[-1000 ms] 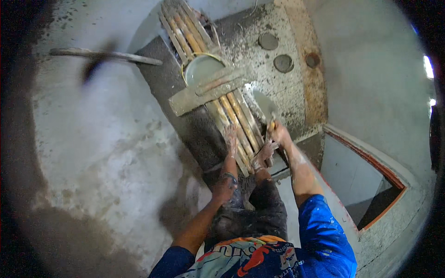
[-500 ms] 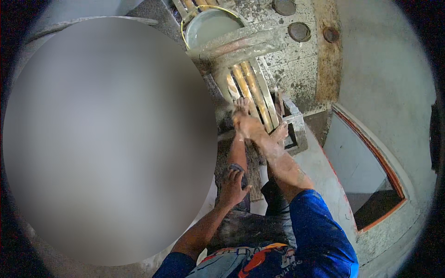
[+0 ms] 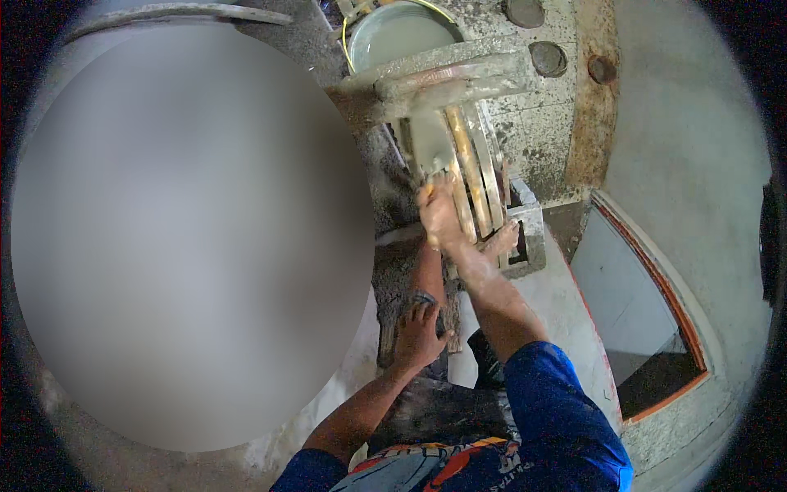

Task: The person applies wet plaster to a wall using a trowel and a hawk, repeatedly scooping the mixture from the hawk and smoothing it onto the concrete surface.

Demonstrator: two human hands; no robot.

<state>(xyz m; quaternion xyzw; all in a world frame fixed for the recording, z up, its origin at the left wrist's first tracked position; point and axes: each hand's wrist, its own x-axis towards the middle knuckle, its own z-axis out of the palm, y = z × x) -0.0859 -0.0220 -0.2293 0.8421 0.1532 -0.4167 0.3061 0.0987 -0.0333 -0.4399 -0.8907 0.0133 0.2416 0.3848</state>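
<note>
My left hand (image 3: 422,334) rests on my bent left leg, at the rolled trouser cuff, fingers spread and holding nothing. My right hand (image 3: 441,217) reaches across to the wooden slats (image 3: 467,160), close to my feet. Its fingers are closed, with a small yellowish bit showing at them; motion blur hides what they grip. Just beyond that hand, a pale grey flat thing (image 3: 432,139) with smeared edges lies over the slats; I cannot tell whether the hand holds it. My right foot (image 3: 502,238) is beside the slats.
A bucket (image 3: 402,37) of cloudy water with a yellow rim stands beyond a wet, grey-coated board (image 3: 443,78). Round dark discs (image 3: 548,59) lie on the speckled floor at the far right. Right of me is an orange-edged opening (image 3: 672,295). A large blurred patch hides the left side.
The pale grey flat thing now shows over the slats beyond my right hand. That hand has shifted slightly; my left hand stays on the leg. The view has shifted a little.
</note>
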